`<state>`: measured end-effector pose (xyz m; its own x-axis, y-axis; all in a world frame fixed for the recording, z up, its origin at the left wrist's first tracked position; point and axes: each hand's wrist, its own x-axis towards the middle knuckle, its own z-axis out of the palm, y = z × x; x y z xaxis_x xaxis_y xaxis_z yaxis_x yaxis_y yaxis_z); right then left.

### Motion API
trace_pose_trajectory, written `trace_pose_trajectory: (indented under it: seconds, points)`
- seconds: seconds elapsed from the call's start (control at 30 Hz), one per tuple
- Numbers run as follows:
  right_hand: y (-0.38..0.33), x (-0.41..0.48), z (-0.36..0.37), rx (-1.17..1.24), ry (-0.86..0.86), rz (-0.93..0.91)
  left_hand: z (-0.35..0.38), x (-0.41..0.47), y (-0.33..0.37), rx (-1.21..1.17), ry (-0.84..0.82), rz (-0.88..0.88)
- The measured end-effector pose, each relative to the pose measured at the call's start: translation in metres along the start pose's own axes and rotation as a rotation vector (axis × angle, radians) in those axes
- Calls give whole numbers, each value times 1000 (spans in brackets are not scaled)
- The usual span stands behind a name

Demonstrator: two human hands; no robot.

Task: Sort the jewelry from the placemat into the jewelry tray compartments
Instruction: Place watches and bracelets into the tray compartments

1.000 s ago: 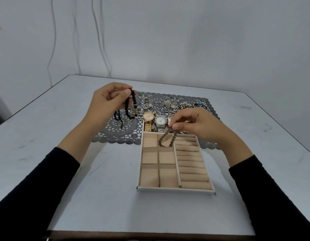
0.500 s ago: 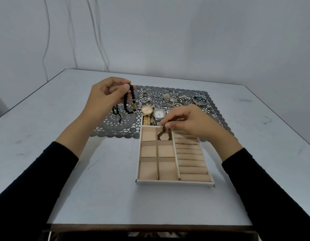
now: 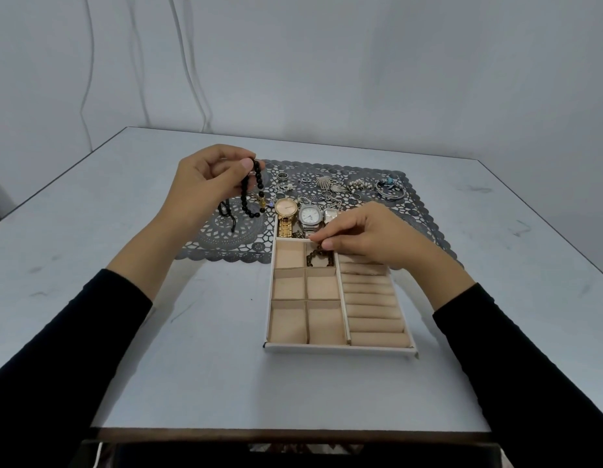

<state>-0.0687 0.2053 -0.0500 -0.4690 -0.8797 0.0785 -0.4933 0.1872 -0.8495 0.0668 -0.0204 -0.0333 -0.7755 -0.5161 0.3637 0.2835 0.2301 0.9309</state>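
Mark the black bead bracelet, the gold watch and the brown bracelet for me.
black bead bracelet (image 3: 243, 193): head view, hanging beads.
gold watch (image 3: 286, 208): head view, dial.
brown bracelet (image 3: 310, 257): head view, lower left beads.

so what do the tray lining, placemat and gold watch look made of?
Tray lining: beige, matte, soft-looking, probably velvet or suede-like fabric; no glare. Placemat: grey openwork lace pattern, likely moulded vinyl, could be fabric. Gold watch: shiny gold-tone metal, link band reflecting light; plated or solid, can't tell.
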Motion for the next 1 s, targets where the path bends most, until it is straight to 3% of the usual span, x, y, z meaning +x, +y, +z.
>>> trace_pose_trajectory:
  seconds: [0.33,0.73,1.0]
  points:
    - [-4,-3,-2,-15,2,-59,0,0,0,12,2,-8]
    - [-6,1,7,-295,41,-170,0,0,0,23,-7,1]
    - [-5,0,6,-323,33,-162,1,0,-1,-13,-16,-29]
